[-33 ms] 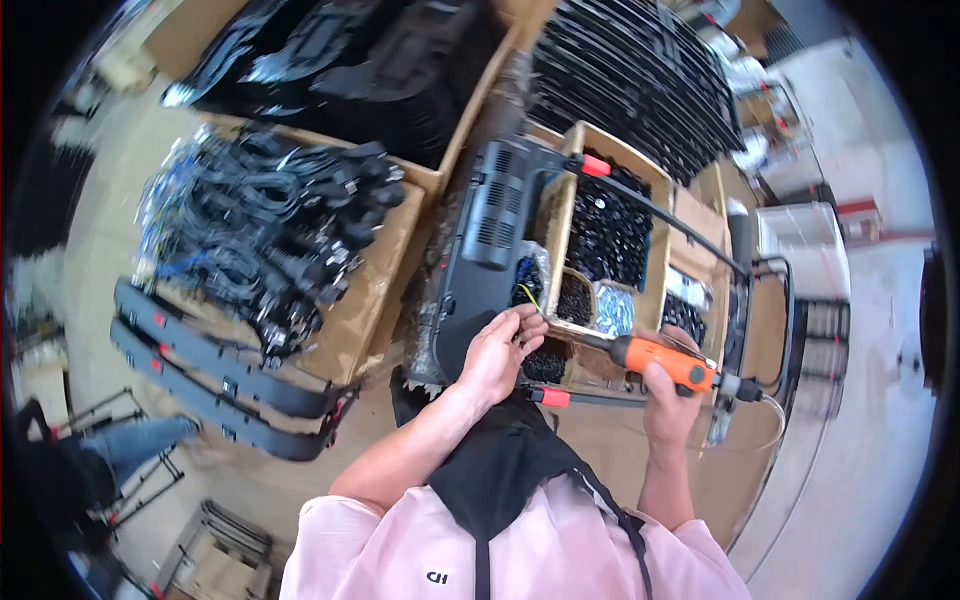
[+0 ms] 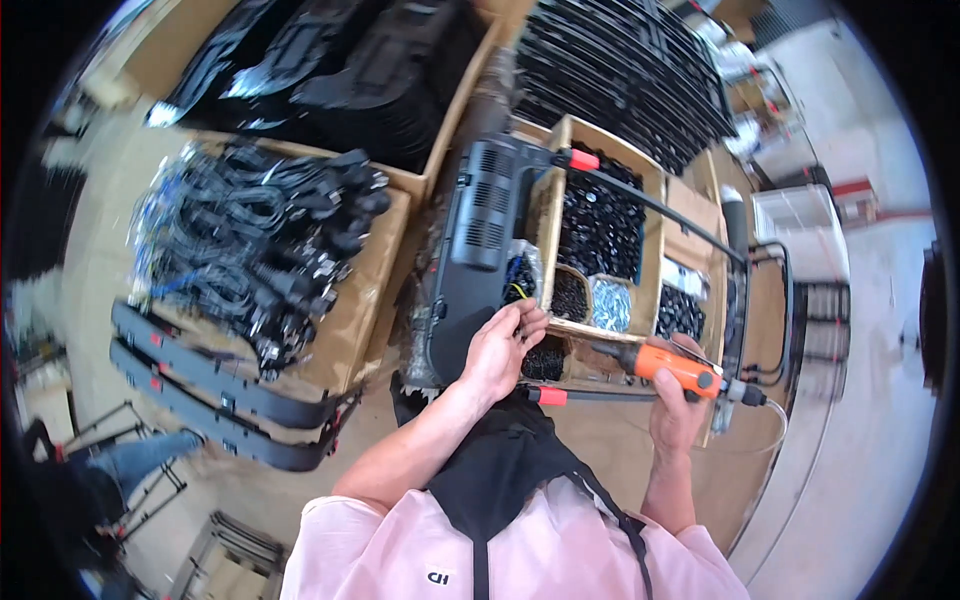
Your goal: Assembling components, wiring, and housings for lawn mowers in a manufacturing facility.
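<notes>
My right hand (image 2: pixel 676 412) grips an orange and black power screwdriver (image 2: pixel 682 371), its dark nose pointing left and a cable at its rear. My left hand (image 2: pixel 500 350) has its fingers curled together by a yellow wire (image 2: pixel 519 291); what they hold, if anything, is hidden. The wire lies at a clear plastic bag (image 2: pixel 526 258) of small dark parts. Left of it is a dark grey plastic housing (image 2: pixel 474 260) with slotted vents. A black tube frame (image 2: pixel 660 208) with red end pieces (image 2: pixel 583 159) reaches right from the housing, over a wooden parts box (image 2: pixel 556 225).
The box holds black parts (image 2: pixel 600 225), dark screws (image 2: pixel 571 296) and silvery pieces (image 2: pixel 611 304). Coiled cables (image 2: pixel 255 230) lie on cardboard at left, above two curved grey panels (image 2: pixel 225 395). Stacked black covers (image 2: pixel 390 85) and black tubes (image 2: pixel 625 75) are behind. A seated person's leg (image 2: pixel 150 455) shows lower left.
The bench and its contents sit slightly farther left in view. The screwdriver in my right hand has shifted a little right, away from my left hand, which keeps its curled pose.
</notes>
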### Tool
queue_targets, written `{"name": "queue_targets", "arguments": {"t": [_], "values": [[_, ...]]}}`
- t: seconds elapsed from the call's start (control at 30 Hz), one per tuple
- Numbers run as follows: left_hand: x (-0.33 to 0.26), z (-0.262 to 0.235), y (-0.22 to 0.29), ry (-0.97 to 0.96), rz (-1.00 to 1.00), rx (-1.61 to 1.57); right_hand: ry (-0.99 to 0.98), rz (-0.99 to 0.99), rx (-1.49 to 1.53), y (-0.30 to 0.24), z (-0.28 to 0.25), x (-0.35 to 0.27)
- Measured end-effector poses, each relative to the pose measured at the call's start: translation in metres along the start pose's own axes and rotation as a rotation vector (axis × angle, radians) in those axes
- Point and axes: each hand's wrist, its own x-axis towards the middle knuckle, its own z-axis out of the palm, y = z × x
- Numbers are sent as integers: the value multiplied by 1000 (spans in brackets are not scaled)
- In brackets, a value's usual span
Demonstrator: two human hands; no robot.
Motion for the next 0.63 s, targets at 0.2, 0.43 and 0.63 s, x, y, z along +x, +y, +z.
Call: {"name": "queue_targets", "arguments": {"t": [0.2, 0.43, 0.63], "values": [[93, 41, -36, -100, -24, 264, 443, 161, 140, 16, -89, -94], [96, 60, -59, -136, 75, 958, 691, 352, 191, 80, -141, -165], [27, 52, -80, -412, 9, 1835, 820, 542, 635, 269, -173, -136]]}}
